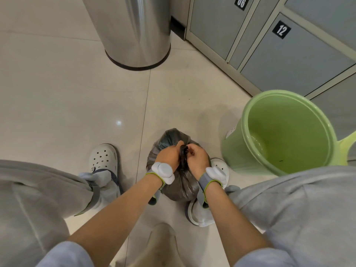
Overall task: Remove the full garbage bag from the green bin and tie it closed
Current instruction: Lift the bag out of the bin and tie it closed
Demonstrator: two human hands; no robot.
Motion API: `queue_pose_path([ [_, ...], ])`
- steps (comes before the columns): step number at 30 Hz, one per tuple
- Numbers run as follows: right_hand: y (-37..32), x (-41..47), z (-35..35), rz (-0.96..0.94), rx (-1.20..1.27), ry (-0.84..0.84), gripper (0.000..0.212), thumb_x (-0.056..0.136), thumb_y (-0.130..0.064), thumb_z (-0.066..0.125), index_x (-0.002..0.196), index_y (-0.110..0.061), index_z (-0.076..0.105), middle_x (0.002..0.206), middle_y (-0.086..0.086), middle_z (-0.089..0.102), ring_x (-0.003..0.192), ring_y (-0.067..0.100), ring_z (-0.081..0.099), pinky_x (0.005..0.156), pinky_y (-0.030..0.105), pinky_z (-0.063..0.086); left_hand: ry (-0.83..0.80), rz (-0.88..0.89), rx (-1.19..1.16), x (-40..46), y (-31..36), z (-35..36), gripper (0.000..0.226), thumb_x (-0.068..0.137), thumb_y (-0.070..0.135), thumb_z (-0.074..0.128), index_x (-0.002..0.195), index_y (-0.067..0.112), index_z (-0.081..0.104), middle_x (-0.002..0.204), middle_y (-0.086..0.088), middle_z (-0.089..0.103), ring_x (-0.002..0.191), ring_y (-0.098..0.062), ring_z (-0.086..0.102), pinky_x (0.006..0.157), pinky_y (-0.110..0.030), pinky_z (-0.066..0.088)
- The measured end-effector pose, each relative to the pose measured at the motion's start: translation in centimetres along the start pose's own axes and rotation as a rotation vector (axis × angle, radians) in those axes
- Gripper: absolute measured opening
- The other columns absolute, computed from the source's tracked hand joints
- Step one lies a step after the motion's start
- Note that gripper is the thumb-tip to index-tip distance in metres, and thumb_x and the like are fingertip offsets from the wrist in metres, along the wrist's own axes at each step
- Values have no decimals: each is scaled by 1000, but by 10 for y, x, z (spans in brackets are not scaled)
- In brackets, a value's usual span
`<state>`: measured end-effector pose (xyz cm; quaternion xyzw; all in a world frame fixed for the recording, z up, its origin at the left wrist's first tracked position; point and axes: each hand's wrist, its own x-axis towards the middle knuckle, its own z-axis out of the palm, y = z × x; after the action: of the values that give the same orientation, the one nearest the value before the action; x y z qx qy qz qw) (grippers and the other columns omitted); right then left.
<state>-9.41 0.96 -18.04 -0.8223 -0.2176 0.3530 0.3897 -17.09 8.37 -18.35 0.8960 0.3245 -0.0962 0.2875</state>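
Note:
A full dark grey garbage bag [181, 184] stands on the floor between my feet. Its top is gathered into a twisted neck. My left hand [169, 156] and my right hand [198, 158] are both closed on that neck, one on each side, close together. The green bin [248, 143] stands to the right of the bag, apart from it. Its inside is bare, with no bag in it.
A tall steel bin [134, 31] stands at the back. Grey numbered lockers [289, 54] line the right wall behind the green bin. My white clogs [104, 157] sit on the pale tiled floor on both sides of the bag.

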Motion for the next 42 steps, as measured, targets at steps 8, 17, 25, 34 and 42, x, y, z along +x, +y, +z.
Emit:
queue_pose_path([
  [8,-2,-3,1,14,55,-14,22,86,6,43,77,-5,60,74,13,56,74,15,44,55,21,32,-35,5,49,1,1,1,31,90,12,47,120,3,42,105,-23,60,93,-39,60,76,-44,49],
  [17,0,-2,3,73,91,29,25,84,4,47,68,-11,59,69,8,61,65,10,46,46,7,34,3,-67,-254,-2,-1,-4,20,89,8,47,106,-1,51,101,-25,65,93,-39,62,75,-37,48],
  [25,3,3,1,197,187,60,18,80,7,50,88,4,65,87,22,67,80,19,53,70,32,46,5,-193,-491,-10,-7,-10,28,92,4,46,116,-1,58,119,-18,65,114,-28,58,98,-28,42],
  [34,-2,-2,-4,263,351,9,19,75,10,56,91,9,65,87,19,66,84,20,54,77,33,45,-28,-190,-555,-17,-10,-16,20,89,10,57,102,-6,61,108,-24,67,104,-34,61,93,-35,46],
  [42,-4,-2,-6,280,337,37,20,76,8,56,93,7,67,98,26,69,86,24,58,87,44,50,-89,-54,-449,-26,-8,-21,9,94,8,47,86,5,51,82,-14,49,81,-26,48,64,-22,26],
])
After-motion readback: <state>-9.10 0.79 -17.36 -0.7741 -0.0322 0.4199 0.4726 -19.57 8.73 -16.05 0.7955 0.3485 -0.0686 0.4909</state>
